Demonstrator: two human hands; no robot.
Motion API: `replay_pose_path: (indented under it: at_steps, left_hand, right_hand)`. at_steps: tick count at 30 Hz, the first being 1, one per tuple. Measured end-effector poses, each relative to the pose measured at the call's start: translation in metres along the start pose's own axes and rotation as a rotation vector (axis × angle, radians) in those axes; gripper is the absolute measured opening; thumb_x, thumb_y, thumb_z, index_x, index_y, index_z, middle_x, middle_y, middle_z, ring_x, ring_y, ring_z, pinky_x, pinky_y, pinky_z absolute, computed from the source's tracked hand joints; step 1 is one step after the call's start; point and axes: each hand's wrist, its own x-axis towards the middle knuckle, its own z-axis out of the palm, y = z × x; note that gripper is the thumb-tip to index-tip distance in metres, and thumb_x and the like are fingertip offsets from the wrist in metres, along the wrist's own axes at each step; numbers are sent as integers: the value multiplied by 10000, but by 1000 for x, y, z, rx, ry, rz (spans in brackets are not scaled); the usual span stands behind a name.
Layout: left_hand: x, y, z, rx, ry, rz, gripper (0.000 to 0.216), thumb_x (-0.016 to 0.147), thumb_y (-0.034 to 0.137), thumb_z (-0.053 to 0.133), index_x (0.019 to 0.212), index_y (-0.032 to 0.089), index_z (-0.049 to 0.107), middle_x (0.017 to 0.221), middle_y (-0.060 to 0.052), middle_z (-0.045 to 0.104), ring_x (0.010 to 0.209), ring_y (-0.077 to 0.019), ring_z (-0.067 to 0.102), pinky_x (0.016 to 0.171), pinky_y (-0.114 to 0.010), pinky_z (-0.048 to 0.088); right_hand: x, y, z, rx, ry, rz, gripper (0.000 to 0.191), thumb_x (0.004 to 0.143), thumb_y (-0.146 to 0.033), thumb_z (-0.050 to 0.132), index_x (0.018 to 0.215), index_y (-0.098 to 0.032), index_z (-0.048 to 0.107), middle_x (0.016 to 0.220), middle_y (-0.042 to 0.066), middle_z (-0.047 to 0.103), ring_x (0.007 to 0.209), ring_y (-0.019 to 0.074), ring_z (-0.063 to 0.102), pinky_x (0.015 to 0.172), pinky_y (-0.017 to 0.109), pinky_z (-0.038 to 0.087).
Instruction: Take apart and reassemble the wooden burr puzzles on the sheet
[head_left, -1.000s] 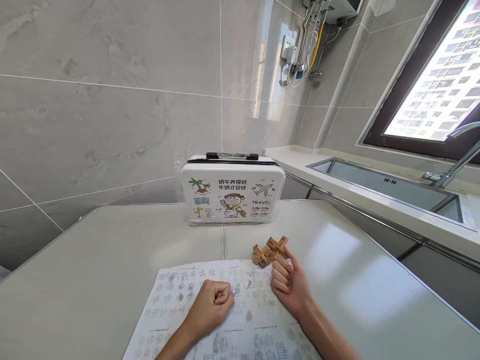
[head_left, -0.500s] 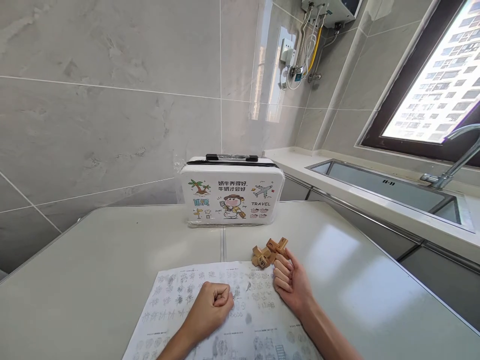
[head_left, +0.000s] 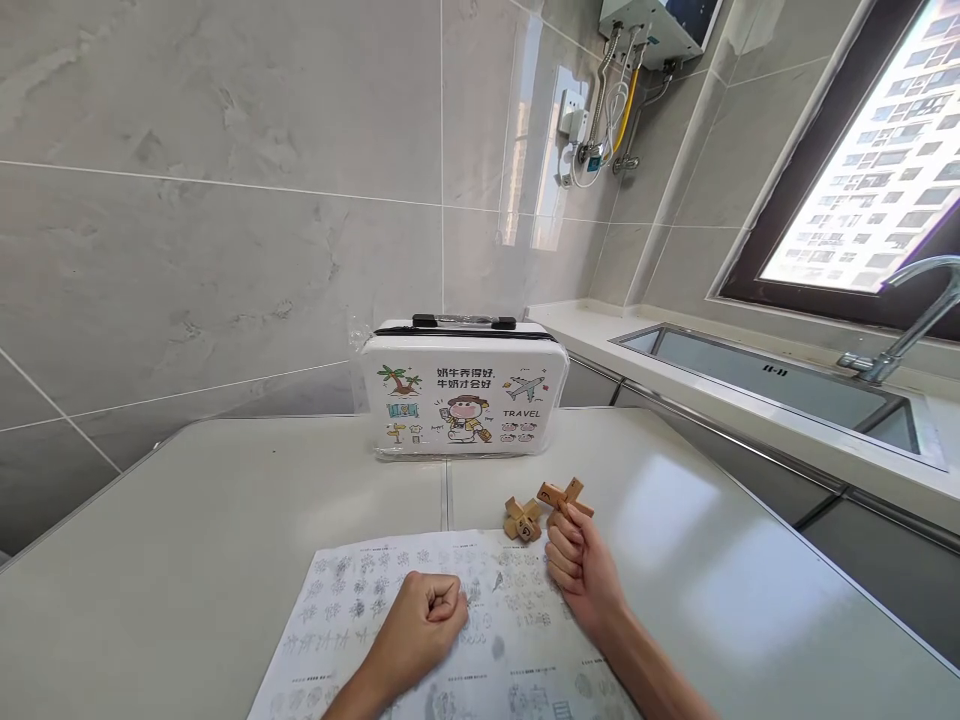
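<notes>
My left hand (head_left: pixel 421 622) rests as a closed fist on a printed paper sheet (head_left: pixel 349 570); nothing shows in it. Its thumb lies against the curled fingers. My right hand (head_left: pixel 579 565) is closed at the right edge of the sheet, thumb and index finger pinching a cross-shaped group of wooden puzzle pieces (head_left: pixel 564 494) with dark letters or marks. Part of that group is hidden by the fingers. Just left of it, a second wooden puzzle cluster (head_left: pixel 522 520) lies at the sheet's upper edge, apart from my hand.
A white cartoon-printed case (head_left: pixel 465 405) in clear plastic stands upright at the back of the white table (head_left: pixel 187 550). A counter with a sink (head_left: pixel 772 375) and tap (head_left: pixel 900 330) runs along the right. A tiled wall (head_left: pixel 225 250) rises behind.
My right hand has pinched the right-hand group of wooden pieces and shifted it slightly rightwards, leaving a gap from the other cluster. My left fist stays put; the view has tilted slightly up.
</notes>
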Motion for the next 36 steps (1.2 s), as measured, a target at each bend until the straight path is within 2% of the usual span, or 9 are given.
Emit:
replay_pose_path:
  at_steps: [7,10,12,15,18,21,26,32,36]
  left_hand:
    - [-1,3,-1,20,50,5,490,919,406,610,641,239,243,593,80,238,577,-124,227,576,-275,239]
    - [0,3,-2,5,106,44,369,956,449,614,731,231,420,661,55,397,640,-148,376,621,-270,323]
    - [0,2,-3,-42,134,97,264,961,454,640,883,224,535,816,10,541,758,-173,491,746,-288,419]
    - [0,-2,-3,-161,102,178,358,949,492,692,1178,237,589,1159,-92,631,1037,-242,581,977,-368,445]
    - [1,-7,-2,-323,7,225,622,911,593,731,1385,248,524,1428,-170,556,1339,-340,509,1094,-442,409]
    - [2,-10,-1,-454,-80,212,820,849,673,764,1484,261,451,1547,-193,481,1474,-389,415,1187,-505,353]
    - [0,-5,-2,-548,-194,165,956,799,746,759,1547,263,410,1630,-219,416,1526,-412,376,1261,-570,250]
    - [-4,7,-6,-680,-359,97,1090,699,728,855,1586,282,406,1598,-228,482,1465,-422,482,1230,-583,310]
    - [-5,11,-8,-651,-346,88,1026,680,615,926,1542,278,484,1555,-199,525,1408,-428,531,1183,-581,381]
  right_hand:
    - [-14,18,11,-671,26,-169,652,920,-763,585,612,-262,306,540,-99,209,487,94,125,435,268,128]
    - [-22,25,11,-997,-63,-290,650,982,-720,511,597,-256,267,564,-60,237,534,126,195,518,323,148]
    - [-27,27,13,-1130,-150,-313,614,1020,-660,475,615,-251,261,583,-49,249,555,141,215,548,338,161]
    - [-35,28,16,-1194,-298,-271,562,1058,-589,421,639,-246,272,598,-47,264,565,150,242,570,340,189]
    - [-42,28,19,-1240,-417,-221,548,1077,-554,377,646,-237,260,603,-50,254,568,143,256,577,335,197]
    - [-46,29,23,-1283,-521,-200,512,1086,-509,350,666,-233,256,608,-53,252,564,135,250,574,325,204]
    - [-49,27,30,-1449,-608,-305,377,1087,-319,388,734,-234,287,645,-54,350,566,133,260,626,334,216]
    - [-53,23,37,-1522,-749,-351,337,1073,-234,412,766,-240,272,696,-43,399,601,147,271,637,332,201]
    - [-54,26,39,-1477,-743,-359,322,1055,-202,447,755,-237,334,694,-36,440,581,143,291,629,325,201]
